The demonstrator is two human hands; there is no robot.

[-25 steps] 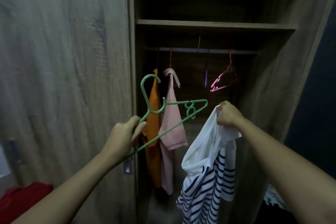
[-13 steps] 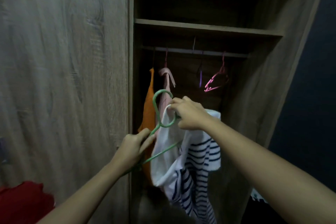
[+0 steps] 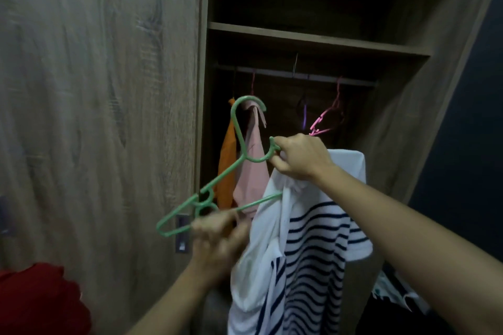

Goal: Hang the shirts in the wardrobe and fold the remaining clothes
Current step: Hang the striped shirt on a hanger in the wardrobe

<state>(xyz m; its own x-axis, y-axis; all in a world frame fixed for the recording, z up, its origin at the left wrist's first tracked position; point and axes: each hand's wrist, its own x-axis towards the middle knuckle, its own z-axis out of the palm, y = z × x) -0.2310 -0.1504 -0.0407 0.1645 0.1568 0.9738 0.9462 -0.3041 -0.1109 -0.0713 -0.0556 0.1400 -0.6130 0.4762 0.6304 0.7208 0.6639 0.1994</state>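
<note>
A white shirt with navy stripes point(image 3: 313, 239) hangs in front of the open wardrobe. The right arm of a green plastic hanger point(image 3: 236, 128) is hidden inside the shirt's neck, while the hook points up and the left arm slants down to the left. My right hand point(image 3: 299, 158) grips the hanger just below the hook, together with the collar. My left hand point(image 3: 217, 236) is blurred and curled around the hanger's lower bar, beside the shirt's white edge.
An orange shirt point(image 3: 228, 166) and a pink shirt point(image 3: 253, 168) hang at the left of the rail point(image 3: 272, 72). A purple hanger point(image 3: 304, 114) and a pink hanger point(image 3: 326, 119) hang bare. A shelf point(image 3: 313, 41) sits above. The closed door point(image 3: 109, 117) is left, with red cloth point(image 3: 35, 299) below.
The hanger went from free in my left hand to partly inside the striped shirt. My right hand brought the collar over it and now holds it near the hook, higher up.
</note>
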